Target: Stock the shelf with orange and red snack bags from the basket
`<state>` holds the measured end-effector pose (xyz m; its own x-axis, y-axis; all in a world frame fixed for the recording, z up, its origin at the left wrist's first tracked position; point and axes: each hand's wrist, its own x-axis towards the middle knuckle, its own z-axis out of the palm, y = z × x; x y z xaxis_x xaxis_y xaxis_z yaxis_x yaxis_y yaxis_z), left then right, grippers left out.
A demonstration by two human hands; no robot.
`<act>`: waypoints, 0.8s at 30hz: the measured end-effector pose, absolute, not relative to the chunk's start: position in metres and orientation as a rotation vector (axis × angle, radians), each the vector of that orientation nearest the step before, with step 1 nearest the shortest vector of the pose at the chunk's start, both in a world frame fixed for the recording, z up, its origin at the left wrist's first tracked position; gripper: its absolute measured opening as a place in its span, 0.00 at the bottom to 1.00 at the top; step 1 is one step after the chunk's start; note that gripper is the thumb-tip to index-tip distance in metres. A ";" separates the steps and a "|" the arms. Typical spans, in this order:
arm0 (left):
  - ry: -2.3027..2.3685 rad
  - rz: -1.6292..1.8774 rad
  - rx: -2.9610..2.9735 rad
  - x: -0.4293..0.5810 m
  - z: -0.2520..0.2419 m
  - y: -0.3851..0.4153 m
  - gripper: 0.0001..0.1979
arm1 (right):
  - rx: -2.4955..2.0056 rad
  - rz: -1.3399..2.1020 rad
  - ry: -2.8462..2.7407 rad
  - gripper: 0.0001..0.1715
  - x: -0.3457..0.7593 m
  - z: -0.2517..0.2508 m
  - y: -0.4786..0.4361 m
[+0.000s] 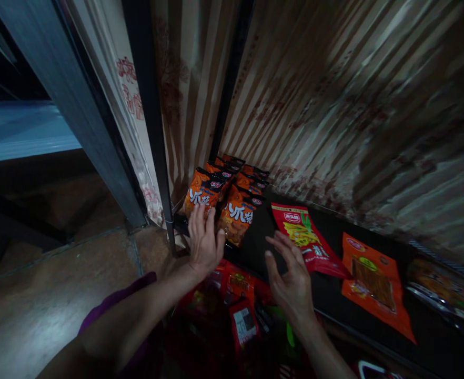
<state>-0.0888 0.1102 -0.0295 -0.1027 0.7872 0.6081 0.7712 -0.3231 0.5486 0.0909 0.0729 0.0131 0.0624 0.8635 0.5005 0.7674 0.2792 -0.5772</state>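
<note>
Two rows of orange snack bags (232,197) stand upright at the left end of a black shelf (334,295). My left hand (204,239) reaches up with fingers together, its tips touching the front left orange bag (201,196). My right hand (289,276) hovers open with spread fingers just left of a red flat packet (306,239) lying on the shelf. Neither hand holds anything.
An orange flat packet (376,284) lies right of the red one, and a darker packet (445,289) sits at the far right. More red packets (240,305) fill a lower level under my hands. A corrugated wall (354,105) backs the shelf; a black post (151,126) stands left.
</note>
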 end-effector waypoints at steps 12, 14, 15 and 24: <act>1.713 1.189 2.158 -0.051 -0.031 0.108 0.33 | -1.590 0.309 -1.717 0.14 0.104 -0.018 0.020; 1.696 1.235 2.159 -0.047 -0.027 0.107 0.33 | -1.571 0.330 -1.692 0.14 0.099 -0.015 0.023; 1.663 1.258 2.179 -0.045 -0.025 0.105 0.32 | -1.560 0.345 -1.676 0.14 0.096 -0.014 0.022; 0.722 0.872 2.482 -0.017 -0.032 0.062 0.18 | -1.680 0.475 -1.522 0.14 0.125 -0.034 -0.018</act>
<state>-0.0168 0.0616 -0.0319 0.6702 0.5898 0.4506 0.3326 -0.7814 0.5280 0.1250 -0.0179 -0.0337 0.2052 0.9506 0.2330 0.6492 0.0460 -0.7592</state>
